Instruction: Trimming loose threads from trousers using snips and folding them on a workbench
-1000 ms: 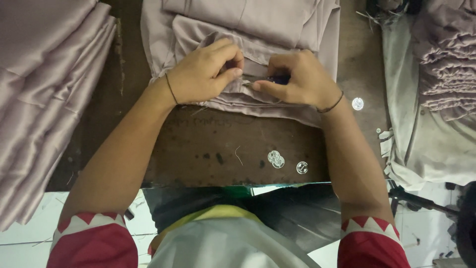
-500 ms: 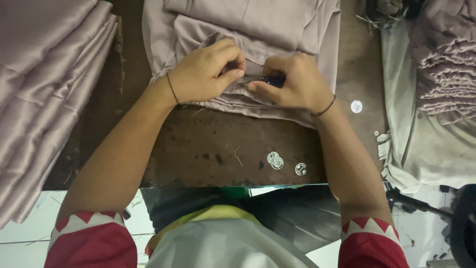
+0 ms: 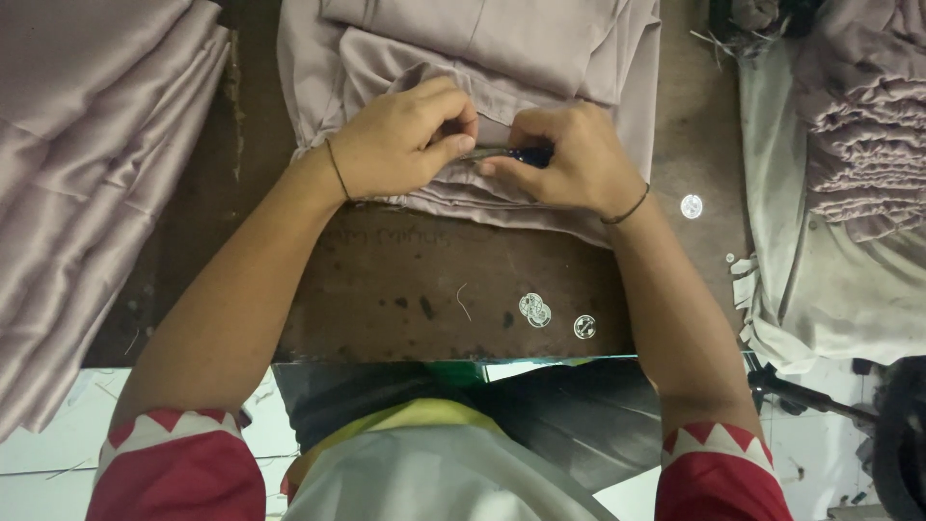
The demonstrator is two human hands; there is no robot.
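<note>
Step in hand: trimming at a fabric edge. The left hand (image 3: 400, 145) pinches the folded mauve fabric (image 3: 502, 58) on the bench (image 3: 424, 280). The right hand (image 3: 569, 159), grip closed, holds a dark-handled small tool (image 3: 511, 153) against the pinched edge. The next move likely calls for keeping that edge taut.

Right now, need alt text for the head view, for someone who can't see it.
Two bare hands, left hand and right hand, pinch the edge of folded mauve fabric on a dark wooden table, the right holding a small dark-handled tool. More folded fabric lies left.
</note>
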